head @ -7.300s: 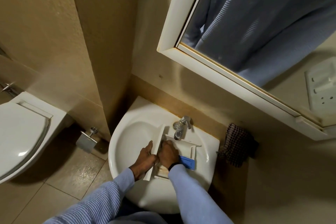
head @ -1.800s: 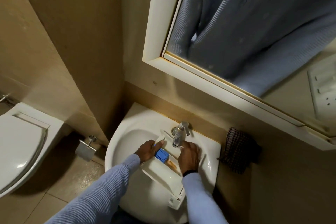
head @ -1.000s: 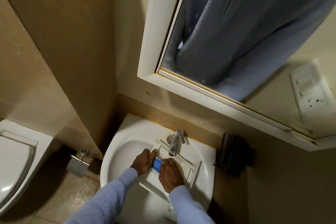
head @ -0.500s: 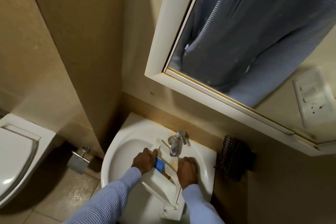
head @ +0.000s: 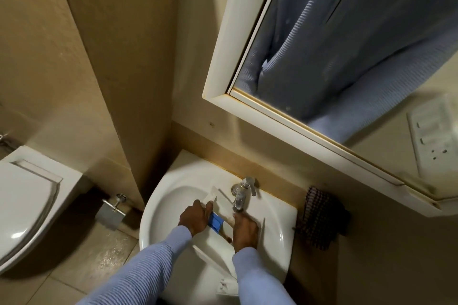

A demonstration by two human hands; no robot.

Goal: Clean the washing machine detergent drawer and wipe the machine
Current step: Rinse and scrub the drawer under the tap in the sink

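The white detergent drawer (head: 212,247) lies slantwise across the white sink (head: 171,195), under the chrome tap (head: 240,197). A blue insert (head: 215,222) sits in its left compartment. My left hand (head: 194,216) grips the drawer's left wall, thumb over the rim beside the blue insert. My right hand (head: 244,230) lies inside the drawer below the tap, fingers curled down against its floor; whether it holds anything is hidden. The washing machine is out of view.
A dark checked cloth (head: 321,218) hangs on the wall right of the sink. A mirror (head: 347,39) in a white frame hangs above. A toilet (head: 27,208) stands at the left, with a paper holder (head: 111,213) between it and the sink. Switch plate (head: 433,141) at right.
My right hand has shifted back and forth inside the drawer, from its middle to its right side and toward the tap. My left hand keeps its grip on the left wall.
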